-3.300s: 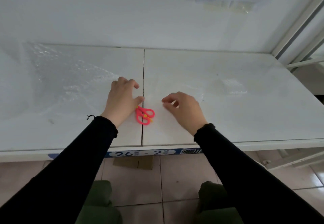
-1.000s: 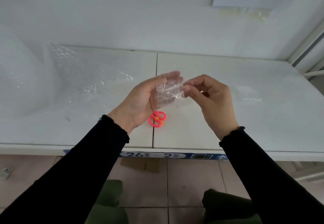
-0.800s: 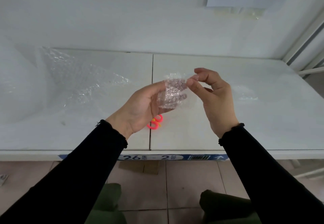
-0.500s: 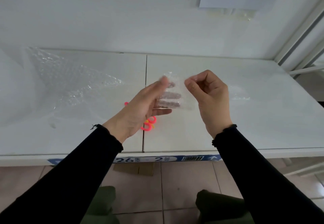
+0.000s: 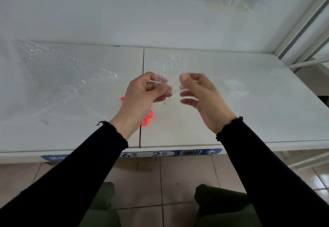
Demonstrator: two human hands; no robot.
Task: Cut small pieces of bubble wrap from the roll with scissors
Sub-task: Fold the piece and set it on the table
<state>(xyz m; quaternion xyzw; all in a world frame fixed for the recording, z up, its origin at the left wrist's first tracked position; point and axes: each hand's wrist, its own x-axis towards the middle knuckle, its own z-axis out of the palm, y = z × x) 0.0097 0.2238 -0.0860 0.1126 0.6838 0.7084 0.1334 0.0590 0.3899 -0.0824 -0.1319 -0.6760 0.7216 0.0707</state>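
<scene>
Clear bubble-wrap piece (image 5: 173, 84) aloft, scissors (image 5: 148, 120) flat

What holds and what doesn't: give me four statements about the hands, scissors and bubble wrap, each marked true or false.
1. The scissors lie on the table, partly behind the left hand. True.
2. The right hand holds the scissors. False: the right hand is clear of them.
3. The left hand pinches a bubble wrap piece. True.
4. The large bubble wrap sheet covers the table's right half. False: the large bubble wrap sheet lies on the left half.
</scene>
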